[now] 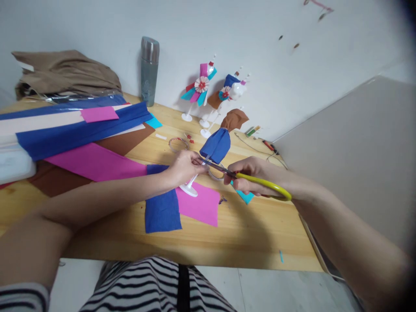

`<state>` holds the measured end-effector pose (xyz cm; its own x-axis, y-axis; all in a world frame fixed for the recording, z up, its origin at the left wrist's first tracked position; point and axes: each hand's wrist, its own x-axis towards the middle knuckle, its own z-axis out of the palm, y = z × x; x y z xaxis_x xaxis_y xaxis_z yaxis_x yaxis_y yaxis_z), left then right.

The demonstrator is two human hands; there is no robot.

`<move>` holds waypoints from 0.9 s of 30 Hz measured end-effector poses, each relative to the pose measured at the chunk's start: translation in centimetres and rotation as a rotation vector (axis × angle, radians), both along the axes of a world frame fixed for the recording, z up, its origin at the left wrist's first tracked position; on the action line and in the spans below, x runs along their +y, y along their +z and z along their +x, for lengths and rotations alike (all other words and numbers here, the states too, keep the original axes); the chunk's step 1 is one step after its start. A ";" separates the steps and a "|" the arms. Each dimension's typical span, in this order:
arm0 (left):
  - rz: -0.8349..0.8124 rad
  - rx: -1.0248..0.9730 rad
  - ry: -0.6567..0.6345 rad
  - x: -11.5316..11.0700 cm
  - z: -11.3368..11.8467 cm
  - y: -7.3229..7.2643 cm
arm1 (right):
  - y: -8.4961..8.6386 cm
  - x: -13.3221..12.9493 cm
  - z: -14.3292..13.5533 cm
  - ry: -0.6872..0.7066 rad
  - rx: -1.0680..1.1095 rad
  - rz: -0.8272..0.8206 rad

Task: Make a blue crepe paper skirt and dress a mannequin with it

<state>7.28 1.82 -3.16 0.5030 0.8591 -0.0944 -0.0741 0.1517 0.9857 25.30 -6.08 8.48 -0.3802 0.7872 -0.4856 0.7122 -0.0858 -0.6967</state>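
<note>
Head view: on the pale wooden worktop (247,234), the left hand (185,167) pinches the slim white stem of a blue-skirted crepe-paper doll (218,143) above flat magenta and blue sheets, while the right hand (251,173) is clamped on yellow-handled scissors (256,181), blades at the skirt's hem.

Scissors (260,182): we see yellow handles
Doll dress (216,145): blue, brown top
Paper sheets (198,203): pink, blue
Our clothing (156,286): black-white stripes

Left hand (185,167) steadies the paper-dressed doll (218,143) on its white stand; right hand (251,175) works yellow-handled scissors (253,178) at its blue skirt, over the wooden table (240,234).
</note>
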 end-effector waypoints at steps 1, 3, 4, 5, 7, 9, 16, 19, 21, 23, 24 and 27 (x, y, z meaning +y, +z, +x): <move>-0.032 -0.034 0.002 0.1 -0.1 0.1 | 0.0 0.0 0.0 0.045 0.030 -0.011; -0.084 -0.089 -0.013 0.3 -0.2 0.3 | -0.2 0.0 0.3 0.133 0.072 -0.025; -0.097 -0.109 -0.030 0.5 -0.3 0.4 | -0.4 0.0 0.6 0.176 0.084 -0.031; -0.098 -0.126 -0.047 0.8 -0.4 0.4 | -0.6 -0.1 1.0 0.215 0.091 -0.036; -0.084 -0.156 -0.059 1.3 -0.5 0.5 | -1.1 -0.3 1.9 0.255 0.079 -0.058; -0.072 -0.188 -0.050 1.8 -0.6 0.5 | -1.5 -0.6 2.6 0.251 0.053 -0.076; -0.060 -0.219 -0.020 2.5 -0.9 0.3 | -2.5 -1.5 3.8 0.182 0.053 -0.090; -0.039 -0.225 -0.010 2.3 -1.0 0.5 | -2.7 -1.4 4.3 0.145 0.058 -0.016; -0.043 -0.226 -0.014 2.2 -1.1 0.8 | -2.6 -1.3 4.5 0.117 0.054 0.015; -0.059 -0.226 -0.032 1.9 -1.2 1.1 | -2.3 -1.1 4.5 0.106 0.063 0.038; -0.067 -0.228 -0.046 1.8 -1.2 1.2 | -2.2 -1.0 4.5 0.110 0.071 0.050; -0.086 -0.244 -0.087 1.5 -1.3 1.4 | -1.6 -0.6 4.1 0.132 0.072 0.103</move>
